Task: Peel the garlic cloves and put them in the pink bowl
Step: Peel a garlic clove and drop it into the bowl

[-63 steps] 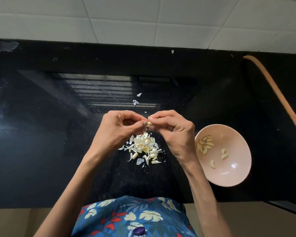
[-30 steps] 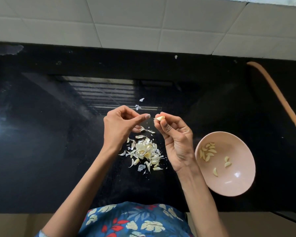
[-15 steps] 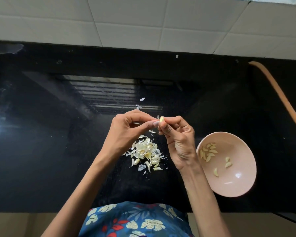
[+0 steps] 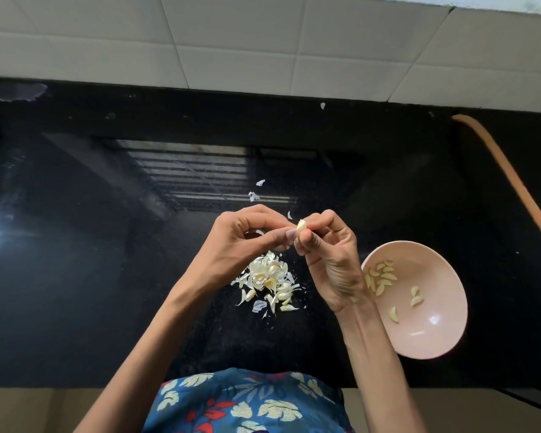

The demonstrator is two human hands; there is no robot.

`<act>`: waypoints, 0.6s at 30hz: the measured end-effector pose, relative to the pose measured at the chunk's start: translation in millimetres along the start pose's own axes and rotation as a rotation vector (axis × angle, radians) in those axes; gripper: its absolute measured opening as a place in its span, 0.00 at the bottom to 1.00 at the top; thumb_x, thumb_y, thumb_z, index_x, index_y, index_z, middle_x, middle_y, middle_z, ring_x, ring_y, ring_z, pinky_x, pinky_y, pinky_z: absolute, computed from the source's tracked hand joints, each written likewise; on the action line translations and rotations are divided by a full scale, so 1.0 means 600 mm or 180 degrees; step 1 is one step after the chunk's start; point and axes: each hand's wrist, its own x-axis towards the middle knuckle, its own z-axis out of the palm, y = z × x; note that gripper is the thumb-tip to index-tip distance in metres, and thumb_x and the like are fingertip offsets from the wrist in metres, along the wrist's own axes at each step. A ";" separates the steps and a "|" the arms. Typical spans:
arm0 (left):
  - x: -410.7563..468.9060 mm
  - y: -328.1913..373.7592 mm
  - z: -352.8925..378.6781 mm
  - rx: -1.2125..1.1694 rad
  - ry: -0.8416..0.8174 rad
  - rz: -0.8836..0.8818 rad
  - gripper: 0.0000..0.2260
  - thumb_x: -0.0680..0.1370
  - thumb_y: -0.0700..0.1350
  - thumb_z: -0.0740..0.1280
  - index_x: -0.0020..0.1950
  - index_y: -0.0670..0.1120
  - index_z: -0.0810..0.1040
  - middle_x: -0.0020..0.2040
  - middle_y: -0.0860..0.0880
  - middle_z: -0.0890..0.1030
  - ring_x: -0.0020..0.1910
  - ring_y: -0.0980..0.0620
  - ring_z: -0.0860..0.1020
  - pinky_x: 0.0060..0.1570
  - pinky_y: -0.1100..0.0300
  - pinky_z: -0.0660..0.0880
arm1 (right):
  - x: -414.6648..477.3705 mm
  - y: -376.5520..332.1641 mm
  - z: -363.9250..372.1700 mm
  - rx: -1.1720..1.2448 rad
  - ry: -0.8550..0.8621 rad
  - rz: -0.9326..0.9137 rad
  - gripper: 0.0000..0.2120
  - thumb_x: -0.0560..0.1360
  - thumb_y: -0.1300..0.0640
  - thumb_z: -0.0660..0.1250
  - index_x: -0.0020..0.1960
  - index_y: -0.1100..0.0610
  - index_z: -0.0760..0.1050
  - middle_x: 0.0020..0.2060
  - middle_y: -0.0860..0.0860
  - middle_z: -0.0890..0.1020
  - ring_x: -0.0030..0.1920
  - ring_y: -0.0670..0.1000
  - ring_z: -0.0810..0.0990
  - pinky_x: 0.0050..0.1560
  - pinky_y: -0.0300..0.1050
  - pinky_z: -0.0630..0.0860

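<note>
From my remote seat I see both hands raised over the black counter [image 4: 75, 276], forearms coming up from the bottom of the view and meeting in the middle. The right hand [image 4: 328, 260] is turned palm toward me, fingers curled, and it pinches a garlic clove [image 4: 301, 225] between thumb and fingertips. The left hand [image 4: 247, 235] shows its back, fingers bent in, with thumb and forefinger closed on the clove's near end.

The clove is pale yellow and glossy; I cannot tell how much skin clings to it. It sits above the pile of skins [image 4: 269, 279], and left of the pink bowl [image 4: 434, 332]. The bowl rests on the counter just beside the right wrist and holds several peeled cloves [image 4: 381, 276].
</note>
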 end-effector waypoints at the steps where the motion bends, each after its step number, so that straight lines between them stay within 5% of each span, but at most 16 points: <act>1: 0.000 -0.001 -0.001 -0.0010 0.0022 0.0011 0.07 0.73 0.46 0.72 0.47 0.44 0.87 0.47 0.47 0.84 0.44 0.47 0.82 0.47 0.57 0.80 | 0.000 -0.002 -0.001 -0.0087 0.0026 -0.0016 0.12 0.61 0.52 0.82 0.38 0.54 0.81 0.34 0.50 0.83 0.35 0.46 0.79 0.38 0.37 0.75; 8: -0.002 0.005 0.001 0.0342 0.0289 0.0067 0.12 0.74 0.52 0.75 0.46 0.42 0.87 0.46 0.49 0.84 0.45 0.46 0.84 0.48 0.44 0.82 | -0.001 -0.012 0.007 -0.0393 0.0148 -0.0118 0.08 0.60 0.59 0.78 0.37 0.55 0.81 0.34 0.51 0.84 0.37 0.47 0.83 0.39 0.36 0.78; 18: -0.005 0.016 -0.001 0.0509 0.0305 0.0030 0.09 0.72 0.50 0.72 0.44 0.46 0.87 0.44 0.51 0.85 0.44 0.51 0.84 0.45 0.50 0.82 | -0.003 -0.019 0.008 -0.0746 0.0113 -0.0194 0.09 0.62 0.67 0.74 0.40 0.62 0.77 0.34 0.49 0.83 0.37 0.46 0.82 0.38 0.36 0.78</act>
